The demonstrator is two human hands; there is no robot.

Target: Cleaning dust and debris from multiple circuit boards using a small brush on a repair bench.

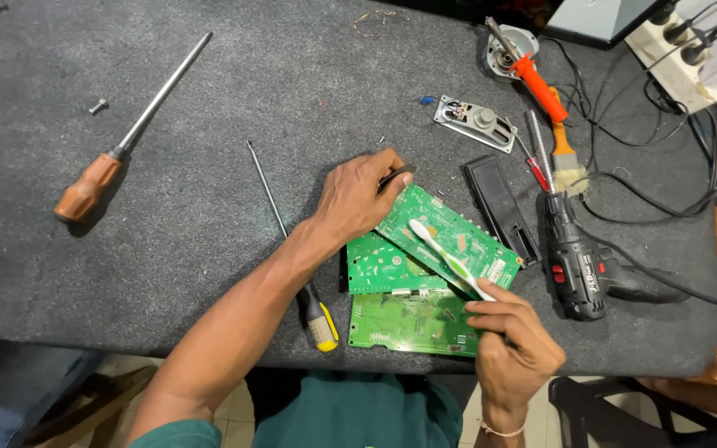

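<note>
Head | left hand (358, 195) fingers pinch top of three green boards (450, 236) | right hand (512, 340) fingers grip one toothbrush (450, 259)

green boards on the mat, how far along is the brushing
Done: three green circuit boards lie bare on the grey mat, screwdrivers set aside. In hand: the left hand holds up the top board by its far edge, and the right hand holds a white-green toothbrush with its bristle end over that board. Left: the two lower boards lie under it, not under the brush; how clean any is cannot be told.
</note>
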